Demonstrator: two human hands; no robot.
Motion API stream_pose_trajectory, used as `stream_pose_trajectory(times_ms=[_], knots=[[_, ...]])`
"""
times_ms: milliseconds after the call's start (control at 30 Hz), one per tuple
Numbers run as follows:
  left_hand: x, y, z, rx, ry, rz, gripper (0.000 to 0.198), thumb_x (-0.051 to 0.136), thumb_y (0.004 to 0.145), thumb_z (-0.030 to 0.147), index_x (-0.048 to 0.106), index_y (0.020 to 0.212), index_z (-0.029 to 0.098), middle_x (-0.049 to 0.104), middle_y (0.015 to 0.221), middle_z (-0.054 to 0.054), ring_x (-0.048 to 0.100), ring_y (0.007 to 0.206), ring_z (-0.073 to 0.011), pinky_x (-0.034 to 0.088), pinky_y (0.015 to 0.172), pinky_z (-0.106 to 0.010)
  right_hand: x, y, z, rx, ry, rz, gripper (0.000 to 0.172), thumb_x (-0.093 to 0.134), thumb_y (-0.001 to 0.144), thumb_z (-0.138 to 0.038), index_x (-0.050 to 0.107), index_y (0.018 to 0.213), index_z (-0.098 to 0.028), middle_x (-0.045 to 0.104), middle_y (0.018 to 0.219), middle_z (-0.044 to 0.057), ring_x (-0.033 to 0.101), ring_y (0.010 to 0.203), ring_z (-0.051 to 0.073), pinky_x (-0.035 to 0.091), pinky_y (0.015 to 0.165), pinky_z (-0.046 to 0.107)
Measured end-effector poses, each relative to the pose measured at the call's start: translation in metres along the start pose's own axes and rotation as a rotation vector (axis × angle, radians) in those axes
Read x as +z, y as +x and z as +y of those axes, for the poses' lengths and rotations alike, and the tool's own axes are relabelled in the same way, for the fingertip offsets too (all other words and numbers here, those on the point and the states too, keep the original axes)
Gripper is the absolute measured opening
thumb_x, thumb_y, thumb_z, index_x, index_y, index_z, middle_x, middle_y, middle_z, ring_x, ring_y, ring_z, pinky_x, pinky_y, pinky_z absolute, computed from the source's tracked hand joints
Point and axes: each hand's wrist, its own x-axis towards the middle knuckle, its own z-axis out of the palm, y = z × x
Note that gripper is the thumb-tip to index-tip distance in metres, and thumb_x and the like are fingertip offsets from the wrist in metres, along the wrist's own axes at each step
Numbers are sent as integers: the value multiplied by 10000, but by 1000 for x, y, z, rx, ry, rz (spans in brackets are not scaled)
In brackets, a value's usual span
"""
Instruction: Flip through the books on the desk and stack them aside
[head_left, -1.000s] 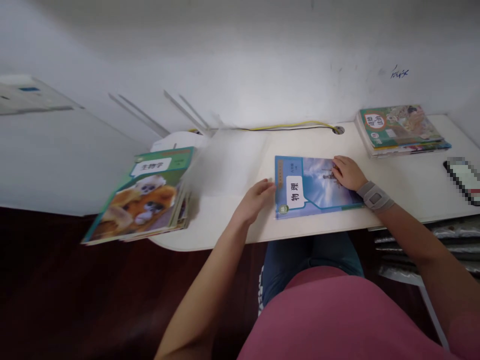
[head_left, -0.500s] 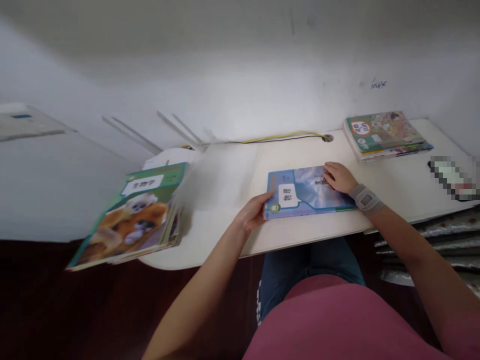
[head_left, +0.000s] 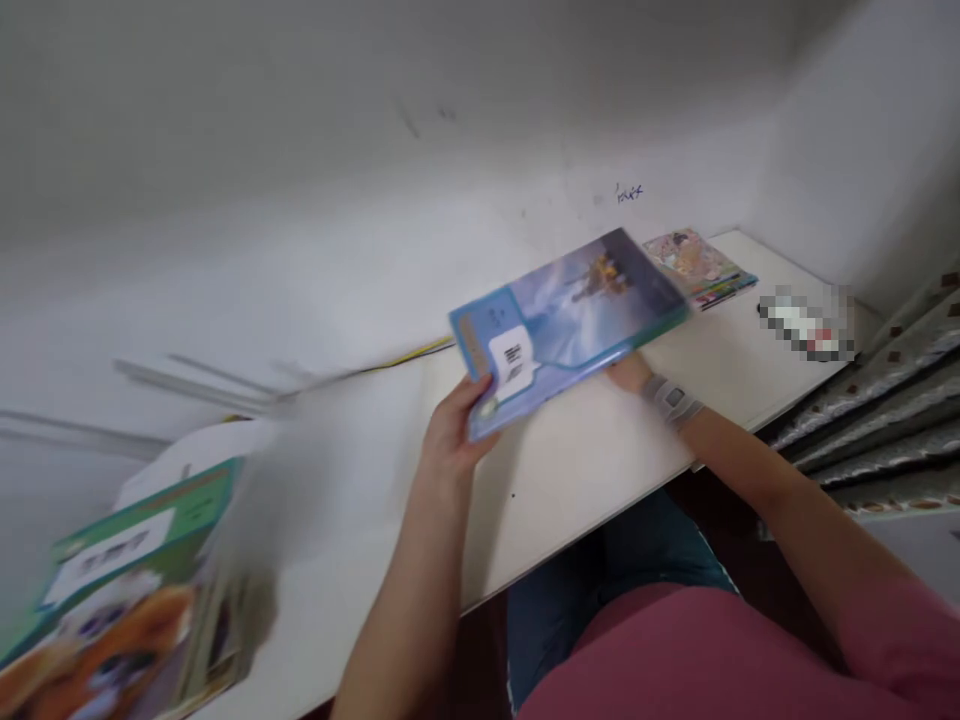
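As I look down, the white wall [head_left: 300, 200] fills the upper part of the frame, with a few dark blue handwritten marks [head_left: 628, 192] high on it, right of centre. Below it, the white surface [head_left: 570, 500] runs diagonally across the frame, and folds of silvery patterned fabric [head_left: 877, 420] fill the right edge beyond it. My red T-shirt [head_left: 712, 660] and jeans [head_left: 607, 590] take up the bottom of the frame.

At the lower left, a green-bordered book with an orange animal on its cover [head_left: 127, 600] lies blurred and cut off by the frame, on top of a thick stack. At the far end of the surface sits a second stack of books [head_left: 701, 268], partly hidden behind the blue paperback textbook [head_left: 570, 330]. To its right lies a pixelated object [head_left: 806, 322] that I can't make out. A yellow and black cable [head_left: 409, 358] runs along the back of the surface.

The textbook is up off the surface and tilted, above the middle of it. My left hand [head_left: 454, 430] is closed around its lower left edge, gripping it. My right hand [head_left: 628, 372], with a grey wrist brace [head_left: 673, 402], is mostly hidden under the far edge — fingers out of sight, so I can't tell whether it has hold.
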Motion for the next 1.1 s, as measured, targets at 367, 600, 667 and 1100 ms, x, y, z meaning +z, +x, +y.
stream_pose_trajectory(times_ms=[367,600,667,1100], knots=[[182,188,-69,-139,90,-108,243,433,895,57,595,1062,128,687,679,-17,671,568,-127,565,594,-226,-7,2,-12,-86,-100,-99,221,494,917,-148,699,982,-94,694,1047,135,598,1003,197,399,957,316],[179,208,-86,-35,182,-21,202,532,836,43,557,974,189,646,654,39,631,539,-98,544,568,-213,3,7,-11,-73,-135,-112,256,508,888,-158,715,995,-51,691,1032,181,596,998,247,419,909,352],[181,211,-89,15,223,8,157,566,819,64,567,936,169,645,659,24,640,574,-111,541,589,-227,5,7,-9,-69,-137,-113,258,517,878,-150,714,999,-38,691,1016,192,595,996,258,421,904,359],[68,99,-40,773,1167,-135,281,570,847,243,645,1113,191,648,1230,-83,574,1162,-197,427,1031,-364,-3,3,3,-187,-104,-63,230,467,912,-163,696,904,-158,652,951,94,560,947,195,417,896,316]])
